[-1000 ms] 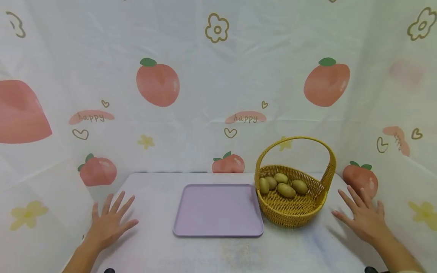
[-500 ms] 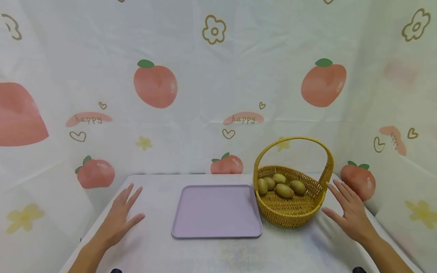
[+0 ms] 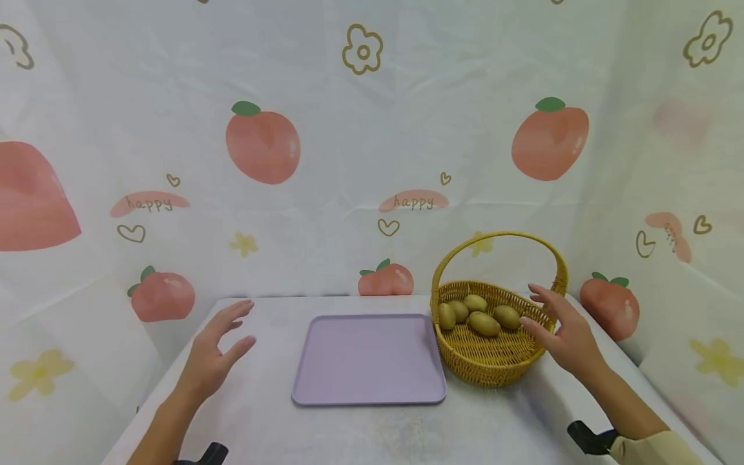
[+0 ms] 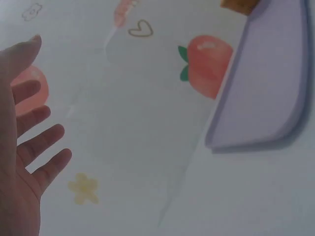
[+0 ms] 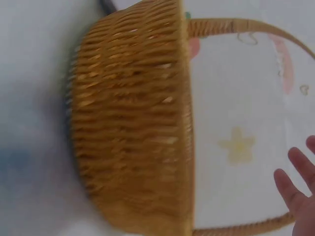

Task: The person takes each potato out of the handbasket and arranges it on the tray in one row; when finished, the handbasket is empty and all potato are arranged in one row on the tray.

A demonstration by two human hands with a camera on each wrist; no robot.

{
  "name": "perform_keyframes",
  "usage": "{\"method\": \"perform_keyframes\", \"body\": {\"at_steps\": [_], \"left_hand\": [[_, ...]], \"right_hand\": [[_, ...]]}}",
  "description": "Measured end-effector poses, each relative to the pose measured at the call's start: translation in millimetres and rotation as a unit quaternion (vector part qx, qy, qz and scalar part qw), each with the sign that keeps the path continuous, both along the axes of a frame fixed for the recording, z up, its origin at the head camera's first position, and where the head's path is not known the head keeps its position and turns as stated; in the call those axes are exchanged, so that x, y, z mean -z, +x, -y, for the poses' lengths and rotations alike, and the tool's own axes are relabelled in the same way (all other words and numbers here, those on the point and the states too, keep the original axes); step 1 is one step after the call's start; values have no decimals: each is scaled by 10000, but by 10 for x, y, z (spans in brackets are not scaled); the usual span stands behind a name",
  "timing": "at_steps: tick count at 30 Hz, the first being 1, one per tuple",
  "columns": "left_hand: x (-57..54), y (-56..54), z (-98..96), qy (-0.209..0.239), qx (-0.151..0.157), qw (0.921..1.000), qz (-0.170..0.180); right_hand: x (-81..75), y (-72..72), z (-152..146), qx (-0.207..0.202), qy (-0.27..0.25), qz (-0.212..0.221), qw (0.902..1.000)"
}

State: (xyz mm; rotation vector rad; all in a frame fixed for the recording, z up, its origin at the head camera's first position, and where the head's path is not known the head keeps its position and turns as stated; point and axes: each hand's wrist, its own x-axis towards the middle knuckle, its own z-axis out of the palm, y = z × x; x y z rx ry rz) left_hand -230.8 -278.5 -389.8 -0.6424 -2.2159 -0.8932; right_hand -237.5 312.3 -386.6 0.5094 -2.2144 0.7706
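A yellow-brown wicker basket (image 3: pixel 491 371) with a tall arched handle stands at the right of the white table. Several olive-brown oval kiwifruit (image 3: pixel 484 324) lie in its left and back part. My right hand (image 3: pixel 568 337) hovers at the basket's right side, its fingers relaxed and overlapping the rim in the head view; it holds nothing. In the right wrist view the woven wall (image 5: pixel 133 113) fills the middle, with the fingertips at the right edge. To the left of the lilac tray (image 3: pixel 369 361), my left hand (image 3: pixel 210 358) is raised over the table with loosely bent fingers and nothing in them.
The shallow tray lies flat in the middle of the table (image 3: pixel 349 433), close beside the basket's left side. A white curtain (image 3: pixel 325 245) with fruit and flower prints surrounds the table at the back and sides. Black straps (image 3: pixel 589 439) sit on the wrists.
My right hand has moved left, from beside the basket to over its right rim. My left hand has shifted slightly right and turned, its spread fingers now loosely bent. Basket and tray stay put.
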Motion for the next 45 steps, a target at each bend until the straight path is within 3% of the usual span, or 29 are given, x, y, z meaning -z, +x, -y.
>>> {"method": "perform_keyframes", "body": {"at_steps": [3,8,11,14,22,28,33,35,39,45], "left_hand": [[-57,-11,-78,335,39,9994,-85],[-104,-24,-235,908,246,9955,133],[-130,6,-357,1139,409,9919,373],[-106,24,-450,1375,529,9860,779],[450,-221,-391,1694,911,9656,1749],[640,-257,-443,1714,943,9473,2538],[746,-252,-477,1841,890,9170,3425],[779,-249,-476,1812,907,9084,3658],[826,-250,-459,1537,860,9042,3891],[854,-228,-436,999,654,9056,4071]], "right_hand": [[-89,-124,81,-91,-69,247,9996],[-235,-349,214,-293,-163,854,9958],[-309,-486,278,-442,-268,1519,9870],[-345,-632,320,-538,-348,2277,9716],[-240,-980,338,-828,-366,3644,9268],[-44,-1160,252,-1233,-258,4386,8898],[70,-1191,248,-1359,-143,4898,8610],[100,-1189,263,-1411,-33,5061,8509],[128,-1168,316,-1463,140,5359,8314],[142,-1144,392,-1091,414,5514,8261]]}}
